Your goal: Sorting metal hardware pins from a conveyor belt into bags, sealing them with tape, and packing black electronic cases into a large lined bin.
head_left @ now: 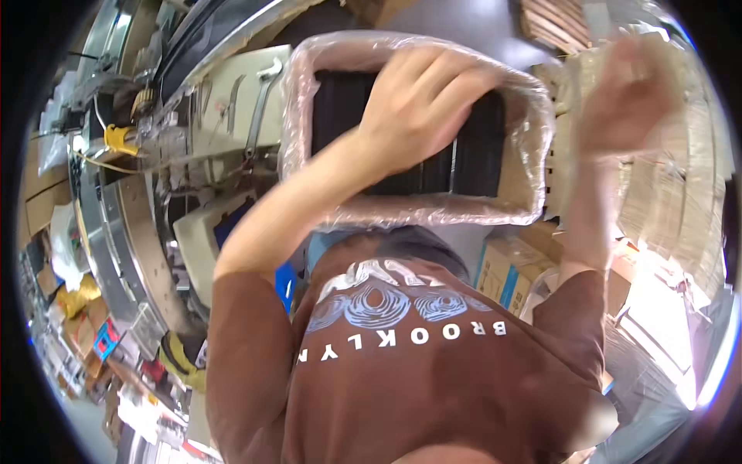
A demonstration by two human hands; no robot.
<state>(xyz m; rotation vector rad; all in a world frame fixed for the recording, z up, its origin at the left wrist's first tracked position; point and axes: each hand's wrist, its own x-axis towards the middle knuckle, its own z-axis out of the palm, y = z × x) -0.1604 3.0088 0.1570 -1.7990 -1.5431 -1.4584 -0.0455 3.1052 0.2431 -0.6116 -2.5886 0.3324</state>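
In front of me is a carton lined with clear plastic film (297, 116), its edges folded out over the rim. Flat black pieces (483, 155) lie side by side inside it. Over the carton's middle hovers my left hand (421, 104), back upward, its fingers loosely bent and slightly apart; I see nothing held in it. The fingertips are a little smeared and come close to the far right part of the film. My right hand (630, 100) is raised to the right of the carton, beside stacked wrapped cardboard (657, 185). Motion blurs it, so its fingers and anything in them cannot be made out.
Left of the carton, a wrench (259, 108) lies on a pale surface (216, 127) with other slim tools. A yellow tool (120, 141) and metal machinery (116, 232) stand further left. Wooden slats (555, 23) are at the far right, and a cardboard box (510, 271) sits close to my body.
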